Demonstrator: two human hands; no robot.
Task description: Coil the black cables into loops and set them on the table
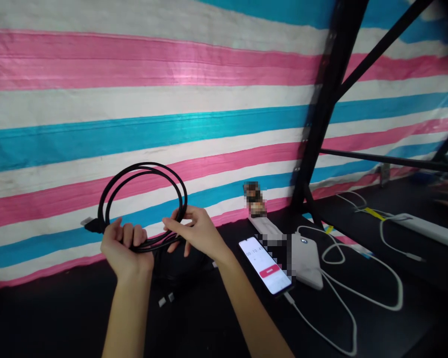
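The black cable (143,191) is being wound into a coil in the air above the dark bench (59,318), in front of the striped tarp (171,99). About 2 loops stand upright above the hands. To do this winding well, I judge each new turn should match the size of those already made, and the gathered strands should stay pressed flat together so none slips out; the loose tail with its pale plugs (166,300) hanging below wants feeding through without twisting.

The left hand (125,248) is raised with the forearm near vertical, its grip closed into a fist around the bottom of the coil, a black connector (91,224) sticking out to its left. The right hand (196,231) comes in from the right, wrist bent, its grip pinching the strands between thumb and fingertips just beside the left fist.

A lit phone (266,266), a white power bank (308,261) and white cables (358,278) lie to the right on the bench.
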